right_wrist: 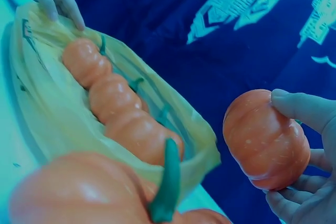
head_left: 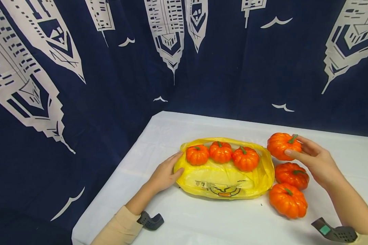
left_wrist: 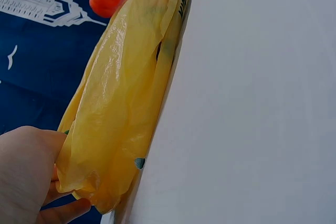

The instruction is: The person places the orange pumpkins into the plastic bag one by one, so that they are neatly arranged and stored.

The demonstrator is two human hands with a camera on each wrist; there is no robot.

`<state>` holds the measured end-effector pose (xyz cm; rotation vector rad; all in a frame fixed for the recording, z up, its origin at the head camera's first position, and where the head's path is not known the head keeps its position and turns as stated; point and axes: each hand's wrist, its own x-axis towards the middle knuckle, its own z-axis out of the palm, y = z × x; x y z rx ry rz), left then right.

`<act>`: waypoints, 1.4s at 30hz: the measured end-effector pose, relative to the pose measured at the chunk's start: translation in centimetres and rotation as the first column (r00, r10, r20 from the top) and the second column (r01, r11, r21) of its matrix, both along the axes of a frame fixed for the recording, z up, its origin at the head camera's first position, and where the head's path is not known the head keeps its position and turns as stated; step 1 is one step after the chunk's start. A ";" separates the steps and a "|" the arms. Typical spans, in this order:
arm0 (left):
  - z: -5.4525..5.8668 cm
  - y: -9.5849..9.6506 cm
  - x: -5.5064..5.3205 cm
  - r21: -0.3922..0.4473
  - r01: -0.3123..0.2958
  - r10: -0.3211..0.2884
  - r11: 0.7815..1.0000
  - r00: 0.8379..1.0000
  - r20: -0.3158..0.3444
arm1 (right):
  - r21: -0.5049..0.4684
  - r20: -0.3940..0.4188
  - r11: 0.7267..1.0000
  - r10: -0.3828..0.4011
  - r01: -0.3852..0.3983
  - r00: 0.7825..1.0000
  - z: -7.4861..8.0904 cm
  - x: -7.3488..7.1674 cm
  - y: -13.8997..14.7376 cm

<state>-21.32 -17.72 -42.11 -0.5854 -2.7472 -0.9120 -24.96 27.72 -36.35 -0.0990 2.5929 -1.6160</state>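
A yellow plastic bag (head_left: 220, 183) lies on its side, its upper opening showing three small orange pumpkins (head_left: 220, 153) in a row. At the bag's left end, my left hand (head_left: 165, 173) holds the edge, thumb and fingers spread around it; in the left wrist view the plastic hides part of the fingers (left_wrist: 65, 212). To the right, my right hand (head_left: 317, 160) grips another small orange pumpkin (head_left: 280, 146) with a green stem, close beside the bag's right end. The right wrist view shows the thumb on one side of this pumpkin (right_wrist: 265, 140) and fingers beneath it.
Two more pumpkins, a darker one (head_left: 291, 176) and a brighter one (head_left: 288, 200), sit on the white table (head_left: 214, 224) by the bag's right end. Behind the table hangs a dark blue curtain (head_left: 220, 78) with white building prints. Both wrists carry dark bands.
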 end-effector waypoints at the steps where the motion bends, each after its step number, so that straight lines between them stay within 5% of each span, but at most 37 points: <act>1: 0.0 0.0 0.0 -0.002 0.000 0.000 1.000 1.000 0.000 | 0.004 0.000 1.000 0.008 -0.008 1.000 0.0 0.1 -0.2; 23: 0.0 0.0 0.0 0.009 -0.005 0.005 1.000 1.000 0.002 | -0.003 0.037 0.994 0.113 -0.113 0.993 0.9 1.4 -5.3; 42: -0.1 0.0 -0.1 -0.007 -0.002 0.002 1.000 1.000 -0.008 | -0.132 0.043 0.972 0.203 -0.196 0.978 0.4 2.2 -9.4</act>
